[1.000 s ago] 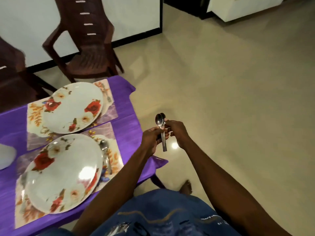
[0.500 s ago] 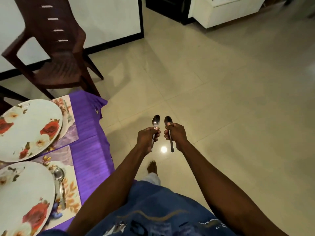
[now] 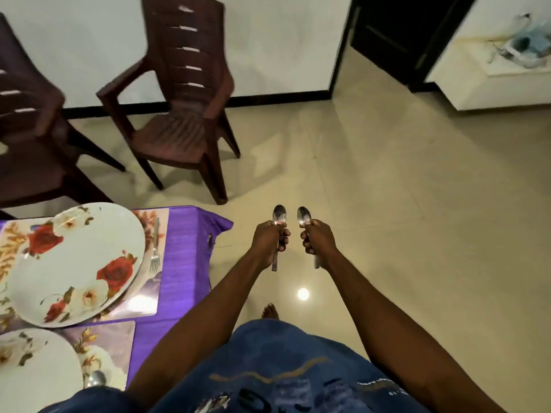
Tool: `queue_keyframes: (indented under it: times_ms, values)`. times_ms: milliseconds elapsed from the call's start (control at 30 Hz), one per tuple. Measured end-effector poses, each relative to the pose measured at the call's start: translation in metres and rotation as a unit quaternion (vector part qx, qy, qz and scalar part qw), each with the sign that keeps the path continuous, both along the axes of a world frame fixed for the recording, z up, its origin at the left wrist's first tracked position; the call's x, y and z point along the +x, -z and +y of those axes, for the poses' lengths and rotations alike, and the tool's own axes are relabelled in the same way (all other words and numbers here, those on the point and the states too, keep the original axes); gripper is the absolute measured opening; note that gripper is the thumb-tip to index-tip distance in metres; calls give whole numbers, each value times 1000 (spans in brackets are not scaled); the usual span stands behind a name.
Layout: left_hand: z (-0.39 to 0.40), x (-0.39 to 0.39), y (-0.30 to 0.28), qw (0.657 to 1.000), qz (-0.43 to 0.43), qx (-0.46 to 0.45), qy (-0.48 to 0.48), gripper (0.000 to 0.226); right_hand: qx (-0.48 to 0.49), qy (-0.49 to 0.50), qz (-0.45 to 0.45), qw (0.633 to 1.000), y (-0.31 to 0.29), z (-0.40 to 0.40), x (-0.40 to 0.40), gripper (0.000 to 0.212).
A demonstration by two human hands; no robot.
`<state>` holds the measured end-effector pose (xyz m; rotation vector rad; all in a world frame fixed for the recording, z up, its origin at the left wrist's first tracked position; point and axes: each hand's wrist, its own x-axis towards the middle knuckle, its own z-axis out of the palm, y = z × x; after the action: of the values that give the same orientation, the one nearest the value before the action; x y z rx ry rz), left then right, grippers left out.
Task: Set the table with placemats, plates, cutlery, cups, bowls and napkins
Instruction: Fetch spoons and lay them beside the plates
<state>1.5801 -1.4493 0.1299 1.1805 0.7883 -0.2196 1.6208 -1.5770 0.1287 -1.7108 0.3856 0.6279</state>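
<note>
My left hand [image 3: 269, 238] grips one metal spoon [image 3: 279, 215] upright, bowl up. My right hand [image 3: 318, 238] grips a second spoon [image 3: 304, 216] the same way. Both hands hang over the floor, to the right of the table's corner. On the purple tablecloth [image 3: 185, 263] a floral plate [image 3: 74, 263] lies on a placemat [image 3: 140, 305], with a fork [image 3: 155, 251] on the mat to the plate's right. A second floral plate [image 3: 32, 371] lies nearer me on another placemat [image 3: 110, 338], with a spoon [image 3: 96, 379] beside it.
Two dark brown plastic chairs [image 3: 185, 114] [image 3: 26, 135] stand beyond the table against a white wall. Open tiled floor [image 3: 387, 219] spreads to the right. A white counter [image 3: 507, 76] and a dark doorway [image 3: 396, 37] are at the far right. My bare foot [image 3: 269, 311] shows below.
The two spoons, held together a second ago, are now apart, one in each hand. My view has swung toward the far chairs, and the table has shifted in frame.
</note>
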Motion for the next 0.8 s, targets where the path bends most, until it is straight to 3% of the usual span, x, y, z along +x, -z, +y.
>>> queue_keyframes:
  times_ms: [200, 367, 567, 800]
  values:
    - [69, 62, 3, 994, 12, 18, -105, 10, 7, -76, 7, 997, 2, 89, 89, 30]
    - [126, 109, 14, 973, 34, 19, -228, 14, 8, -184, 22, 983, 14, 167, 160, 24]
    - [185, 185, 18, 911, 36, 20, -411, 12, -25, -356, 1, 934, 12, 246, 259, 19]
    - [218, 243, -12, 831, 15, -2, -557, 18, -26, -466, -17, 884, -18, 322, 345, 15]
